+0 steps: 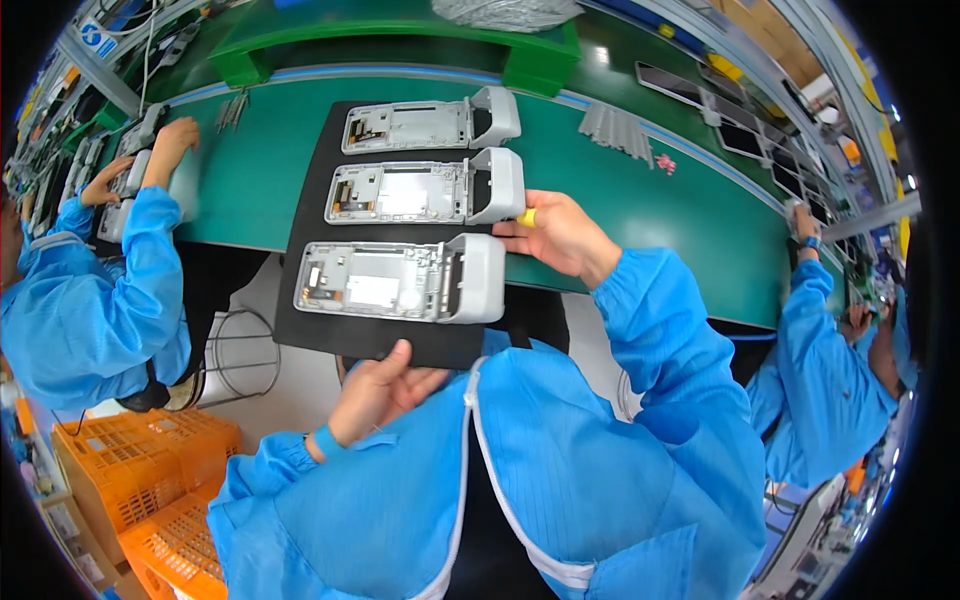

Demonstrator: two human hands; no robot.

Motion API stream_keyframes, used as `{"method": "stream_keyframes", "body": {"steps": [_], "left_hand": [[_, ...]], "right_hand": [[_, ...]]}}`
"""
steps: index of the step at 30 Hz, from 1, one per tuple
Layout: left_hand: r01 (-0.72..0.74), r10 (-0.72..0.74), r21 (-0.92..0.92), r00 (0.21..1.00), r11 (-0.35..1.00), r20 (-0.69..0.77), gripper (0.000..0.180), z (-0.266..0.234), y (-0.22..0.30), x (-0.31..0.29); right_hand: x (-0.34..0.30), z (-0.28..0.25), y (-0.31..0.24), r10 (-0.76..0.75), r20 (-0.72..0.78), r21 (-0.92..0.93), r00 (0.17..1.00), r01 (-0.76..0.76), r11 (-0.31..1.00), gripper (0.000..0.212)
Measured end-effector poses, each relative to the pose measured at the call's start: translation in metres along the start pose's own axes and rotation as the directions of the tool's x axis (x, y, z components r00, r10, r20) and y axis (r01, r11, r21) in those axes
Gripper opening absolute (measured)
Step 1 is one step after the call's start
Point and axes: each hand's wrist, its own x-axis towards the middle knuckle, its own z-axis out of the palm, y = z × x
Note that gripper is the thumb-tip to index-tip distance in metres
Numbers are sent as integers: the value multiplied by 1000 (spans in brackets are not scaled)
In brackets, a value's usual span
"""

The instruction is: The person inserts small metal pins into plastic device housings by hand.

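Note:
A flat black board [300,333] carries three grey plastic device housings in a row: a far housing [410,127], a middle housing [400,192] and a near housing [385,280]. Each has an open frame with small circuit parts inside and a raised hood at its right end. The board overhangs the near edge of the green table. My left hand [380,395] grips its near edge, thumb on top and fingers partly hidden underneath. At the right edge, beside the middle housing, my right hand [555,235] is closed on the board. A yellow cover sits on one of its fingertips.
The green-topped table [640,230] holds clear tubes [615,130] and small pink pieces [665,163]. Behind stands a green shelf [390,35]. Co-workers in blue sit left [95,300] and right [825,370]. Orange crates [150,455] stand on the floor at left.

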Motion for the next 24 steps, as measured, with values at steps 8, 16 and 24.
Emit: {"method": "stream_keyframes", "body": {"steps": [8,16,24], "left_hand": [[397,-402,404,912,824,-76,51,53,14,19],[-4,-170,755,974,656,153,33,82,125,-18],[-469,183,767,789,-437,587,41,136,198,135]], "right_hand": [[-12,-40,-9,-71,-143,-132,987,52,990,33],[-52,-141,-42,-723,-280,-832,632,216,511,20],[-22,-161,-74,-789,-340,-922,511,-348,171,10]]}}
